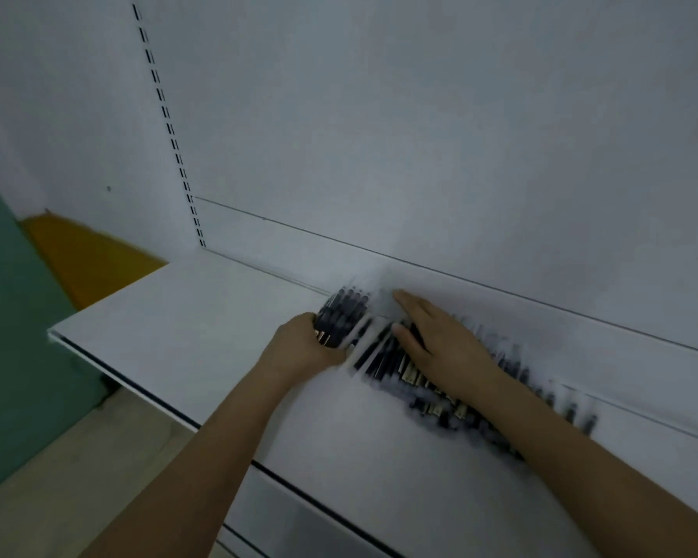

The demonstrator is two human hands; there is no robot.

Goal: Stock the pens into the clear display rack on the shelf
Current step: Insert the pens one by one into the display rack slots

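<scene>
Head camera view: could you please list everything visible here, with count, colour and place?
Bundle of pens: one bunch, dark, at the rack's left end, in the left hand's grip.
Pens in the rack: a long blurred row, too many to count, dark with some tan ends, running right along the shelf.
Clear display rack: one, transparent, hard to make out, against the back panel.
Shelf: one, white.
Back panel: white, slotted upright at left.
Left hand: grips the bundle.
Right hand: rests flat on the row.

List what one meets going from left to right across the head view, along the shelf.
Bare shelf → left hand gripping a bundle of pens → right hand lying flat on the row of pens.
</scene>
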